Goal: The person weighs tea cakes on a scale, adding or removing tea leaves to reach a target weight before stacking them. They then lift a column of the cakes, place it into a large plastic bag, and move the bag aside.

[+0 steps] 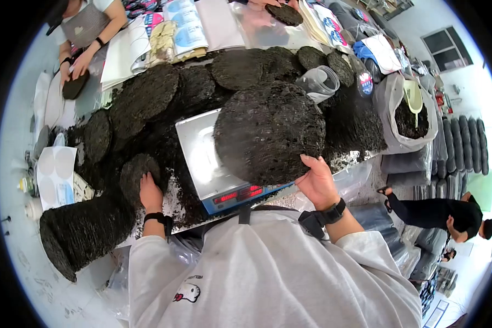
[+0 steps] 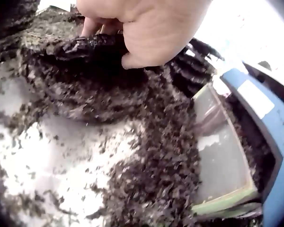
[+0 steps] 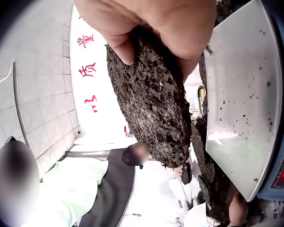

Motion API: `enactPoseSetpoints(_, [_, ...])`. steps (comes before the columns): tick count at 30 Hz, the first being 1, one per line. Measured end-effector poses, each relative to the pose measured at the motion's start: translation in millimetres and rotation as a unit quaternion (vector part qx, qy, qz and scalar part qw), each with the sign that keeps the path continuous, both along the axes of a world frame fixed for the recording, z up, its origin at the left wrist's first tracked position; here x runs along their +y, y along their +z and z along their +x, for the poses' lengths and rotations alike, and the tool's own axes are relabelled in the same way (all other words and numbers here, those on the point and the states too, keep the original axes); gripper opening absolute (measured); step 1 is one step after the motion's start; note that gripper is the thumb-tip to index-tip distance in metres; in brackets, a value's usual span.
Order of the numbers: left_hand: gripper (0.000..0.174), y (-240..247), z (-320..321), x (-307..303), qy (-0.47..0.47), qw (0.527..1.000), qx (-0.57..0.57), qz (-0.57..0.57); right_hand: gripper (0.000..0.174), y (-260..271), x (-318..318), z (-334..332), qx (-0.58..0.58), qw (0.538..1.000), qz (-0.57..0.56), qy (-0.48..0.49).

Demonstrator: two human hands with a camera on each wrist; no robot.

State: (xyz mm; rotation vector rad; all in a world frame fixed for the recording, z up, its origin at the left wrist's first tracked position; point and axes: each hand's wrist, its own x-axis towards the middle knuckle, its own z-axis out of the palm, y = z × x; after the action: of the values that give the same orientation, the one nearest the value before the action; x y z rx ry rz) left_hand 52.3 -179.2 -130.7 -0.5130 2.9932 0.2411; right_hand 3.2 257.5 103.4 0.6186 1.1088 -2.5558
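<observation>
My right hand holds a large, round, dark cake of dried seaweed by its lower right edge. In the right wrist view, thumb and fingers pinch the rim of this cake, which is tilted up beside the metal pan. Below it in the head view is a blue digital scale with red digits lit; crumbs dot its pan. At the left, my left hand grips a smaller seaweed disc. The left wrist view has the thumb in front of its dark edge and the fingers partly hidden behind.
A stack of seaweed discs lies sideways at the front left. More cakes and loose flakes cover the table behind. A clear plastic roll and a bag with a scoop stand right. People work across the table; another stands at far right.
</observation>
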Motion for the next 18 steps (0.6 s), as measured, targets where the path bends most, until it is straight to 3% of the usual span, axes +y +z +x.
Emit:
enactPoseSetpoints(2, [0.046,24.2,11.4,-10.1,-0.005,0.986,0.168,-0.003,0.020,9.1,-4.0,-0.5,0.026,0.998,0.041,-0.027])
enactPoseSetpoints(3, [0.042,48.2,18.1,-12.1,0.048,0.978,0.201,0.033,0.020,9.3,-3.5,1.1,0.025,0.999,0.041,-0.023])
enactPoseSetpoints(4, [0.039,77.9,23.2,-8.9,0.102,0.965,0.233,0.068,0.023,9.5,-2.5,2.2,0.053,0.977,0.208,0.003])
enactPoseSetpoints(5, [0.037,87.2,32.0,-17.9,0.158,0.942,0.273,0.113,0.027,9.3,-2.1,2.9,0.081,0.926,0.368,0.032])
enactPoseSetpoints(6, [0.035,91.6,43.6,-31.8,0.212,0.913,0.313,0.155,0.032,8.3,-3.0,2.8,0.110,0.849,0.514,0.059])
enactPoseSetpoints(7, [0.035,91.8,58.5,-44.6,0.260,0.900,0.314,0.151,0.042,2.0,-6.1,0.1,0.370,0.656,0.650,0.095])
enactPoseSetpoints(8, [0.038,109.5,64.7,-31.1,0.300,0.810,0.395,0.312,0.051,-1.3,-6.0,-3.2,0.448,0.492,0.717,0.208])
enactPoseSetpoints(10, [0.037,144.2,70.0,-5.5,0.397,0.699,0.437,0.404,0.056,-39.3,-14.1,5.9,0.455,0.415,0.707,0.347])
enactPoseSetpoints(11, [0.037,159.5,71.2,3.0,0.397,0.701,0.439,0.399,0.060,-48.8,-11.6,11.7,0.447,0.446,0.693,0.348])
enactPoseSetpoints(13, [0.037,182.1,73.3,23.5,0.414,0.611,0.437,0.515,0.059,-51.8,2.6,16.5,0.423,0.471,0.709,0.312])
enactPoseSetpoints(14, [0.037,188.0,72.8,37.6,0.416,0.613,0.437,0.510,0.058,-52.3,10.7,18.9,0.392,0.495,0.725,0.274])
enactPoseSetpoints(16, [0.031,199.9,60.4,72.5,0.294,0.728,0.432,0.445,0.056,-52.8,35.8,20.6,0.384,0.505,0.726,0.266])
enactPoseSetpoints(18, [0.026,233.0,36.1,136.3,0.282,0.714,0.439,0.467,0.053,-52.2,63.1,19.8,0.368,0.511,0.734,0.254])
